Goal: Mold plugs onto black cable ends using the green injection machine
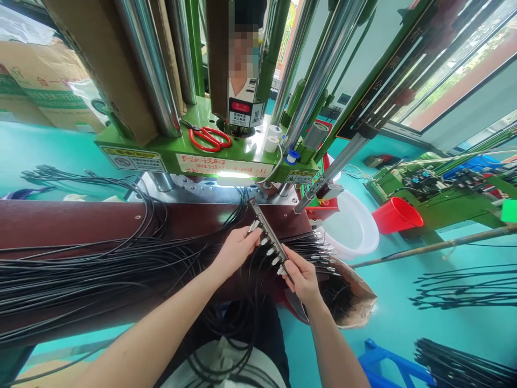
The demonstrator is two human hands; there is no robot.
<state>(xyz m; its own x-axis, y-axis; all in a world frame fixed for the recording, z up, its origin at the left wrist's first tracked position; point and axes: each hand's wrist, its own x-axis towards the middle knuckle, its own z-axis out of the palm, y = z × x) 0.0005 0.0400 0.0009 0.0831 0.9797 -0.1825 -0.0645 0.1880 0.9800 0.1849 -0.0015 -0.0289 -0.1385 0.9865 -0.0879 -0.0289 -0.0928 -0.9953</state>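
Observation:
A narrow dark metal bar (270,229) slants between my hands, with several silver cable connectors (271,251) set along its near side. My right hand (301,275) grips the bar's lower end, thumb on top. At the upper part, my left hand (239,248) pinches a silver connector (253,226) against the bar's side. Black cables (252,275) hang from the connectors and loop down over my lap. More black cables (133,264) lie in a thick bundle across the brown bench (81,221), and their silver ends (325,250) fan out beside my right hand.
A green press (161,153) with steel columns stands ahead, a lit lamp (236,179) under its plate. Red-handled scissors (210,139) and white spools (272,141) rest on it. At right are a white tub (369,231), a red bucket (398,215) and an open bag (361,310).

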